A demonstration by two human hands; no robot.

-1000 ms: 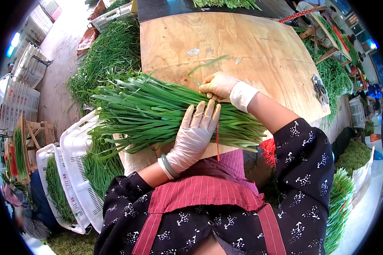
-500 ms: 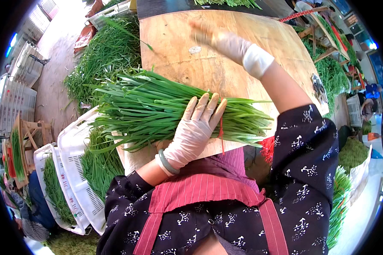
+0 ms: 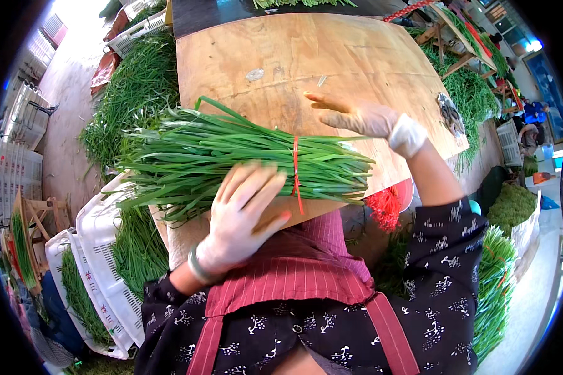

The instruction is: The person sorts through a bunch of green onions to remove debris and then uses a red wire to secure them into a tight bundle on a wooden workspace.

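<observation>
A thick bundle of green garlic chives [image 3: 231, 147] lies crosswise on the near part of a plywood board [image 3: 356, 50], leaves to the left and pale cut stems to the right. A red tie [image 3: 296, 165] goes round it toward the stem end, one tail hanging toward me. My gloved left hand [image 3: 241, 212] is over the near side of the leaves, fingers extended and slightly blurred; whether they press on the chives I cannot tell. Just beyond the stem end, my gloved right hand [image 3: 363, 117] is raised with fingers stretched out and nothing in them.
Loose chives [image 3: 137, 81] are heaped left of the board, above white plastic crates [image 3: 97, 234] with more greens. A bunch of red ties [image 3: 386, 205] hangs at the board's near right corner. Scissors [image 3: 450, 114] lie by its right edge, and a small pale scrap [image 3: 321, 80] rests mid-board.
My right hand has come back toward me from the far part of the board. My left hand has slid left and nearer, off the tie. The leaf strand flying at the upper left is gone.
</observation>
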